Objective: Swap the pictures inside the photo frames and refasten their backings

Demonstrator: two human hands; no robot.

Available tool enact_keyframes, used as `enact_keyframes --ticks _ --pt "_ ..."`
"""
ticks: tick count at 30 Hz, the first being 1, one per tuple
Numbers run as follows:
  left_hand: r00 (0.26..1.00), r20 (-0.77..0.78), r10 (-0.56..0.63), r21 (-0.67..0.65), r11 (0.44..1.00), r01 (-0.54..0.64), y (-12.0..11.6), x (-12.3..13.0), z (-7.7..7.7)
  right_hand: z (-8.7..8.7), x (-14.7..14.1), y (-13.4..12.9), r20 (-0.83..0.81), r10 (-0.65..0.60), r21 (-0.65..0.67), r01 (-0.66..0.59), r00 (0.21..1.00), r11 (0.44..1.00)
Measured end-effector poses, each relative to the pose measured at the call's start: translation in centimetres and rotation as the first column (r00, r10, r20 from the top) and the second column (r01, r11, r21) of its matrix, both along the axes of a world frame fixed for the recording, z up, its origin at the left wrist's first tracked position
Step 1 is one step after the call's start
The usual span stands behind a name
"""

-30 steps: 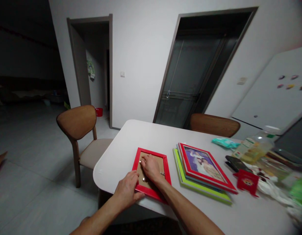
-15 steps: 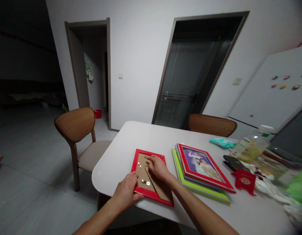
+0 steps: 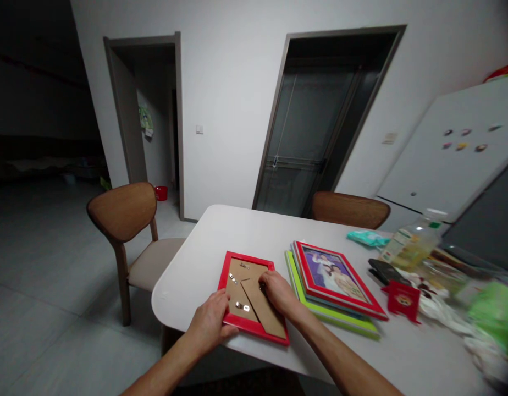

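Note:
A red picture frame (image 3: 257, 329) lies face down on the white table, its brown backing board (image 3: 237, 283) and angled stand flap (image 3: 264, 308) showing. At the frame's lower left corner, my left hand (image 3: 210, 319) grips the edge, thumb along the near side and fingers on the left side. My right hand (image 3: 279, 291) is closed over the right side of the backing, its fingertips pinching at a small metal clip (image 3: 261, 286) that they partly hide. Other silver clips show at the top, the left and the bottom (image 3: 242, 306) of the backing.
Right of my hand is a stack with a red-framed photo (image 3: 336, 275) above a green frame (image 3: 332, 316). Farther right are a teal packet (image 3: 367, 237), a bottle (image 3: 414, 239), a dark phone-like object (image 3: 388, 272), a red card (image 3: 403, 301) and crumpled bags. Wooden chairs (image 3: 124, 212) stand around.
My right hand has moved from the clip at the top of the backing to the one on the right side. The left hand keeps its place on the frame. The view has shifted slightly.

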State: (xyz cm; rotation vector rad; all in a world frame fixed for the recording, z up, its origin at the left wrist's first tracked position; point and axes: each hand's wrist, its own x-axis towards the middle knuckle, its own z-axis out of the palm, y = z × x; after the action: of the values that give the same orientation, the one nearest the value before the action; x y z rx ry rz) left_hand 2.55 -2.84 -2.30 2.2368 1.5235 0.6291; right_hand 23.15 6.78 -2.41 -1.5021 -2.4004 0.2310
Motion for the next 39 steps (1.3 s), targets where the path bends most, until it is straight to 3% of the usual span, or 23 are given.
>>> enact_keyframes --ticks 7,11,15,18,23,27,30,33,39 --pt "0.998 0.041 0.045 -0.005 0.999 -0.044 0.1 0.4 -0.4 1.1 -1.1 -3.1 -0.038 -0.023 0.018 0.024 0.999 1.0" --pt "0.997 0.044 0.057 -0.005 0.998 -0.057 0.3 1.1 -0.7 1.0 -2.4 -4.6 0.001 -0.141 -0.004 0.141 0.99 0.99" --pt "0.996 0.066 0.064 0.0 0.998 -0.065 0.3 1.4 -0.8 0.4 -2.8 -3.9 -0.044 -0.197 -0.002 0.197 0.98 0.98" --pt "0.974 0.2 0.104 -0.034 0.995 -0.099 0.3 1.6 -0.6 0.4 -2.4 -2.8 -0.119 -0.201 -0.038 0.198 0.972 0.979" --pt "0.766 0.61 0.203 -0.131 0.979 -0.155 1.7 2.1 0.2 2.8 -1.8 -2.4 -0.2 -0.226 -0.044 0.222 0.953 0.974" --pt "0.673 0.696 0.248 -0.207 0.968 -0.143 3.7 2.4 0.5 5.5 -2.9 -3.7 -0.302 -0.157 0.011 0.168 0.94 0.986" --pt "0.611 0.741 0.278 -0.255 0.959 -0.126 4.5 1.3 0.7 6.3 -3.2 -4.6 -0.382 -0.073 0.044 0.097 0.921 0.994" --pt "0.568 0.754 0.331 -0.294 0.942 -0.158 4.6 -1.7 0.9 5.3 -1.8 -4.5 -0.37 -0.126 0.06 0.159 0.921 0.985" --pt "0.572 0.675 0.466 -0.363 0.885 -0.292 4.5 -8.0 0.6 0.6 1.4 -3.3 -0.024 -0.312 0.01 0.312 0.95 0.95"
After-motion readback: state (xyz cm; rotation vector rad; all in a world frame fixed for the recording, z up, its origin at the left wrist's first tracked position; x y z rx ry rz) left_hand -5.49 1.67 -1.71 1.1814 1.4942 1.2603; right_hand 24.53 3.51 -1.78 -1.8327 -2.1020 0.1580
